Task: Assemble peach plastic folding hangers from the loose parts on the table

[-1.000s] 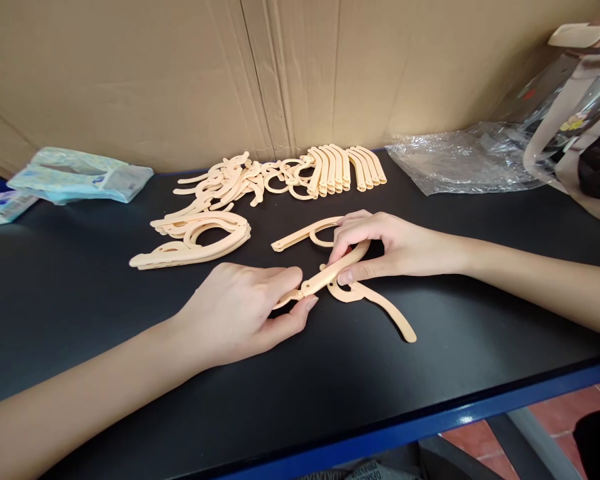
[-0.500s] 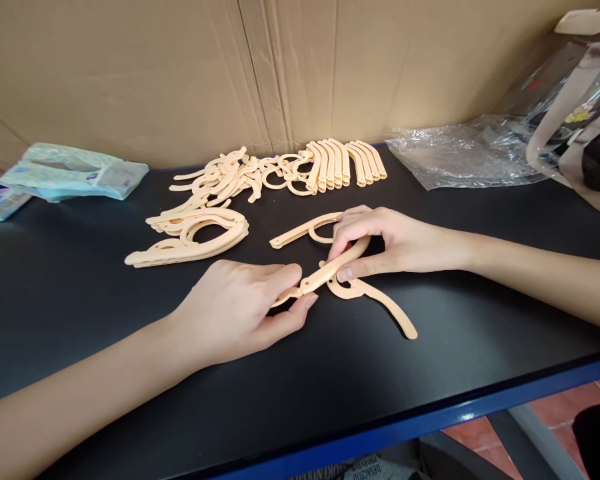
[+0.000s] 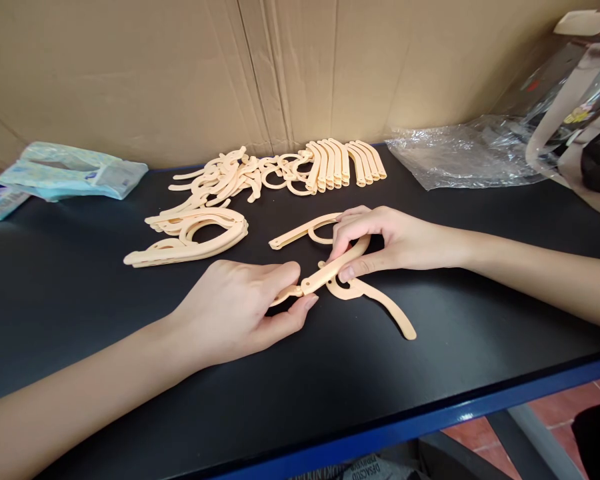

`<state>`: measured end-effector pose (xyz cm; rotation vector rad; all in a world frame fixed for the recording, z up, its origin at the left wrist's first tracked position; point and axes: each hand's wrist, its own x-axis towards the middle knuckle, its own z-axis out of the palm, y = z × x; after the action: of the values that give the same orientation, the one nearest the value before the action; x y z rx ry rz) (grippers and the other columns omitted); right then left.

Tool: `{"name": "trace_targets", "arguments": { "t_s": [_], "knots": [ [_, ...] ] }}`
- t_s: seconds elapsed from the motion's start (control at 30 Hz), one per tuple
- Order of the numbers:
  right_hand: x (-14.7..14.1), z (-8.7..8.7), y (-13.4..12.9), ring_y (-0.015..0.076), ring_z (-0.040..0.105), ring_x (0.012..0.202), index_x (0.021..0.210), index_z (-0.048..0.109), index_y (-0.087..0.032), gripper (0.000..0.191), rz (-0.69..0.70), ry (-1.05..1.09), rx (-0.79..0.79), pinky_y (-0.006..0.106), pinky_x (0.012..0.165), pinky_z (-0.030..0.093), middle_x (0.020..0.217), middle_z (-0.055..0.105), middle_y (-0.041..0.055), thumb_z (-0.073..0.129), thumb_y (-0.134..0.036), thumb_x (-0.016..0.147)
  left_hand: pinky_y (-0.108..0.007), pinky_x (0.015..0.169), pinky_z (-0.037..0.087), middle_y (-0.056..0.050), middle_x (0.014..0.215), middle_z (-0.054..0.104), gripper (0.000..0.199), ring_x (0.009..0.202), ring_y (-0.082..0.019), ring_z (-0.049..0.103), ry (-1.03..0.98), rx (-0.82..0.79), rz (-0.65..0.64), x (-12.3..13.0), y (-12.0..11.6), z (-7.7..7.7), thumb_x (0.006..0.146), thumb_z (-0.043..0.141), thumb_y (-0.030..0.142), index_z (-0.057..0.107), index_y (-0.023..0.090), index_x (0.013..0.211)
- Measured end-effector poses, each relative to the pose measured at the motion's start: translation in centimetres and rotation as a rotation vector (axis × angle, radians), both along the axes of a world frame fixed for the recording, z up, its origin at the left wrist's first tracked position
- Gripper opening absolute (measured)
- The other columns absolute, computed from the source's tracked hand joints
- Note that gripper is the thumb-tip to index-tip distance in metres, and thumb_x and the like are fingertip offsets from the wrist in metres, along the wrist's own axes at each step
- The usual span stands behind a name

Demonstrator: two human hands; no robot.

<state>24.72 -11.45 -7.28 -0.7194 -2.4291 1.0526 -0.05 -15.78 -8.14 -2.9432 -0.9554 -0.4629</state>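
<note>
Between finger and thumb, my left hand (image 3: 240, 307) pinches a small curved peach plastic piece (image 3: 287, 293). Its tip meets the end of a peach plastic arm (image 3: 325, 272), which my right hand (image 3: 380, 243) grips from above. Beneath that arm, a hooked peach piece (image 3: 387, 310) lies on the black table, its long end curving toward the front. Behind my right fingers, another long piece with a ring-shaped part (image 3: 300, 232) is partly hidden.
Stacked hanger-like shapes (image 3: 190, 250) lie at the left, with a pile of loose pieces (image 3: 230, 177) behind. Rows of curved arms (image 3: 333, 163) stand near the cardboard (image 3: 170, 73). A clear plastic bag (image 3: 470, 153) and a bottle (image 3: 580, 100) are right, a tissue pack (image 3: 75, 170) left.
</note>
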Motion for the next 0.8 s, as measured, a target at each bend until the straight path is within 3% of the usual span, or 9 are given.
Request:
{"name": "trace_targets", "arguments": {
  "t_s": [0.5, 0.8],
  "knots": [
    [-0.17, 0.03, -0.07, 0.0150, 0.054, 0.084, 0.084, 0.072, -0.017, 0.020, -0.012, 0.000, -0.006, 0.028, 0.076, 0.042, 0.079, 0.066, 0.0011, 0.070, -0.037, 0.082, -0.023, 0.043, 0.017, 0.007, 0.048, 0.038, 0.031, 0.038, -0.009, 0.035, 0.030, 0.027, 0.000, 0.26, 0.02, 0.10, 0.092, 0.041, 0.031, 0.038, 0.020, 0.064],
    [-0.29, -0.26, 0.06, 0.0147, 0.053, 0.083, 0.083, 0.074, -0.017, 0.020, 0.019, 0.034, -0.039, 0.029, 0.078, 0.042, 0.073, 0.065, -0.0005, 0.072, -0.036, 0.080, -0.024, 0.043, 0.017, 0.007, 0.049, 0.035, 0.028, 0.038, -0.010, 0.035, 0.001, 0.063, -0.029, 0.36, -0.23, -0.01, 0.089, 0.043, 0.028, 0.037, 0.020, 0.062]
  ]
}}
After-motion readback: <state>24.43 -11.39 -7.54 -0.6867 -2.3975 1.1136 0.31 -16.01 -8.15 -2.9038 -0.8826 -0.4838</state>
